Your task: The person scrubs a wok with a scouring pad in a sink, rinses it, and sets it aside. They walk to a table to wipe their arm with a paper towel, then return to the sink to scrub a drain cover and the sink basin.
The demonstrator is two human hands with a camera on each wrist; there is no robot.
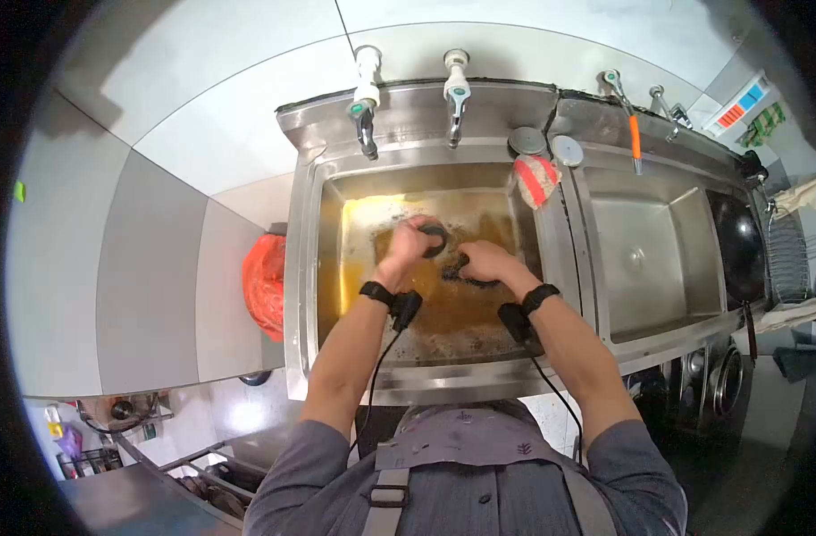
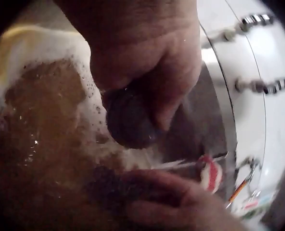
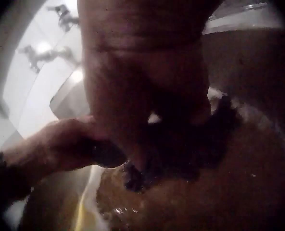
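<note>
Brown, foamy water lies in the steel sink (image 1: 426,353). Over it the left hand (image 1: 410,245) grips a small dark round object (image 1: 434,239); the left wrist view shows this object (image 2: 130,120) as smooth and rounded beneath the left hand (image 2: 147,62). Just to its right, the right hand (image 1: 490,262) holds a dark, rough-textured cloth or scrubber (image 1: 452,270) at the water. In the right wrist view the dark scrubber (image 3: 181,149) spreads under the right hand (image 3: 147,91). The two hands are close together; some fingertips are hidden.
Two taps (image 1: 364,125) (image 1: 456,112) stand behind the sink. A red-and-white striped cloth (image 1: 537,181) and round lids (image 1: 567,150) lie at its back right corner. A second basin (image 1: 640,259) adjoins on the right; a red bag (image 1: 265,286) is at the left.
</note>
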